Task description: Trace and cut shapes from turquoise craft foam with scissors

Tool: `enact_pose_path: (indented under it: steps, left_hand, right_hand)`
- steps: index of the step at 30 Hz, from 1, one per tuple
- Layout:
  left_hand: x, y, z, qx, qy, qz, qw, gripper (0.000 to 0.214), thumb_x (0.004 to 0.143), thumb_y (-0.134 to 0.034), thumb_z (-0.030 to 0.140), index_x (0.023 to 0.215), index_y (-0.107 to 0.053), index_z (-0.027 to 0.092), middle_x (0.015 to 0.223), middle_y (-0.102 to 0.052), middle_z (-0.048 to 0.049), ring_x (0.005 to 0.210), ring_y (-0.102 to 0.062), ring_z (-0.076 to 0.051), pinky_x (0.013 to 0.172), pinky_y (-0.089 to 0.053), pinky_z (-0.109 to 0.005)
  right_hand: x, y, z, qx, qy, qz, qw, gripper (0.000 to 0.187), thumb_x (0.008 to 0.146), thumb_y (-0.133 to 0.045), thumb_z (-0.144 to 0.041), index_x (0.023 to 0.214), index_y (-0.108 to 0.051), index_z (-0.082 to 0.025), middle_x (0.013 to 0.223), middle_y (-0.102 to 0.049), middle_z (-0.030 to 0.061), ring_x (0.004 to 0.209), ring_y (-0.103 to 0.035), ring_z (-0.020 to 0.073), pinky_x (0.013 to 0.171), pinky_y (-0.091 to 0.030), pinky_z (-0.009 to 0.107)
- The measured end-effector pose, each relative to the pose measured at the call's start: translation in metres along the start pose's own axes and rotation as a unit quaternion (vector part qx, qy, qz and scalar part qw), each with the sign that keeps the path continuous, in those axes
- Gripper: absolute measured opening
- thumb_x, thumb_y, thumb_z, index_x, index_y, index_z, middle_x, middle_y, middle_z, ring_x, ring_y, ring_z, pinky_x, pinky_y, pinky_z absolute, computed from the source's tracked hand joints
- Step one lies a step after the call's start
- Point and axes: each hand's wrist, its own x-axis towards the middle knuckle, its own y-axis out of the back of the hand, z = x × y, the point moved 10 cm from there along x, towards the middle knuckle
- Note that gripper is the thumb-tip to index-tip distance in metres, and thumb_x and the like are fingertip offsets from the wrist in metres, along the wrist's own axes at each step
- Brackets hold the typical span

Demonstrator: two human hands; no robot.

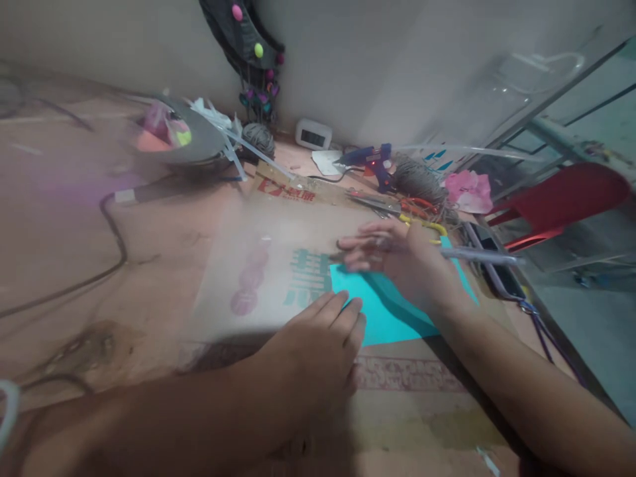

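Observation:
A bright turquoise sheet of paper (392,311) lies on a printed cardboard sheet (218,278). My left hand (322,338) rests palm down at the paper's left edge, its fingers laid flat and the thumb hidden below. Over the paper's upper part is my right hand (397,255), blurred, with its fingers pointing left. A slim, greyish, pen-like stick (481,255) sticks out to the right behind that hand and seems held in it; its middle is hidden by the hand.
Behind the paper lie scissors (372,200), a blue glue gun (365,158), grey yarn (420,179) and a white digital clock (313,134). A phone (497,265) is at the right edge. A bowl of craft bits (199,142) and a dark cable (116,235) are on the left.

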Motion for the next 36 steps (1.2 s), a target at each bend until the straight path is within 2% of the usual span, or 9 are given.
enact_pose_path:
  steps: [2,5,8,10,13,17,22,29,36]
  left_hand:
    - [0.001,0.002,0.001,0.017,-0.004,-0.002,1.0,0.046,0.098,-0.05,0.035,0.132,-0.062,0.006,0.141,-0.061,-0.0174,0.126,-0.056,-0.031,0.106,-0.044,-0.043]
    - [0.003,0.004,0.001,0.019,-0.007,-0.009,1.0,0.041,0.1,-0.049,0.034,0.127,-0.065,0.009,0.134,-0.065,-0.0144,0.111,-0.06,-0.027,0.096,-0.048,-0.04]
    - [0.003,0.004,0.0,0.009,-0.005,-0.005,1.0,0.038,0.101,-0.047,0.033,0.127,-0.064,0.01,0.132,-0.066,-0.0114,0.108,-0.058,-0.024,0.096,-0.047,-0.038]
    - [0.002,0.005,0.0,0.014,-0.005,0.016,1.0,0.038,0.102,-0.048,0.033,0.128,-0.063,0.01,0.132,-0.065,-0.0103,0.113,-0.057,-0.024,0.1,-0.044,-0.038]
    - [0.001,0.008,0.001,0.022,-0.011,0.041,0.999,0.037,0.101,-0.05,0.032,0.126,-0.064,0.009,0.131,-0.065,-0.0107,0.114,-0.056,-0.025,0.103,-0.042,-0.038]
    - [0.003,0.006,0.002,0.013,-0.012,0.02,1.0,0.032,0.099,-0.051,0.029,0.119,-0.067,0.009,0.125,-0.067,-0.0122,0.106,-0.059,-0.026,0.095,-0.047,-0.039]
    - [0.004,0.006,0.002,0.013,-0.016,0.012,1.0,0.034,0.097,-0.052,0.028,0.12,-0.067,0.008,0.123,-0.068,-0.0128,0.103,-0.06,-0.026,0.092,-0.049,-0.039]
    - [0.003,0.008,0.002,0.015,-0.021,0.025,0.999,0.032,0.096,-0.053,0.028,0.117,-0.069,0.009,0.12,-0.069,-0.0132,0.101,-0.06,-0.027,0.087,-0.05,-0.039]
    - [0.003,0.009,0.002,0.015,-0.023,0.038,0.999,0.032,0.095,-0.054,0.027,0.116,-0.07,0.008,0.119,-0.069,-0.0132,0.1,-0.06,-0.027,0.088,-0.05,-0.039]
  right_hand:
    - [-0.008,-0.028,0.009,0.111,-0.054,-0.117,0.985,0.065,0.099,-0.017,-0.071,0.126,-0.052,-0.023,0.119,-0.07,0.0163,0.101,-0.071,0.0268,0.082,-0.06,0.046]
    - [-0.009,-0.02,0.005,0.118,0.011,-0.047,0.992,0.052,0.097,-0.038,-0.07,0.125,-0.048,-0.027,0.126,-0.064,0.0136,0.117,-0.064,0.0265,0.094,-0.056,0.046]
    - [-0.011,-0.017,0.001,0.067,0.045,-0.023,0.996,0.047,0.099,-0.035,-0.067,0.123,-0.047,-0.028,0.123,-0.06,0.0117,0.119,-0.061,0.0264,0.097,-0.054,0.047]
    - [-0.012,-0.01,-0.006,0.015,0.071,0.017,0.997,0.041,0.1,-0.037,-0.063,0.113,-0.051,-0.027,0.111,-0.061,0.0083,0.106,-0.062,0.0236,0.091,-0.054,0.043]
    - [-0.01,0.002,-0.011,-0.066,0.072,0.096,0.991,0.032,0.102,-0.043,-0.051,0.087,-0.051,-0.024,0.077,-0.053,0.0,0.071,-0.054,0.0159,0.067,-0.049,0.03]
    - [0.003,-0.009,0.007,-0.09,-0.008,0.079,0.993,0.021,0.089,-0.062,-0.031,0.077,-0.047,-0.023,0.061,-0.046,-0.006,0.052,-0.042,0.0106,0.048,-0.033,0.024]
    - [0.005,-0.004,0.006,-0.143,0.001,0.129,0.981,0.028,0.081,-0.061,-0.025,0.063,-0.04,-0.024,0.055,-0.038,-0.0076,0.05,-0.034,0.0089,0.047,-0.026,0.024]
    - [0.002,0.001,0.001,-0.185,0.003,0.159,0.97,0.027,0.08,-0.056,-0.024,0.061,-0.036,-0.025,0.055,-0.036,-0.007,0.053,-0.034,0.0102,0.05,-0.028,0.026]
    - [0.002,0.0,0.003,-0.187,-0.002,0.149,0.971,0.026,0.08,-0.055,-0.024,0.061,-0.037,-0.024,0.055,-0.036,-0.007,0.053,-0.035,0.0104,0.051,-0.028,0.026]
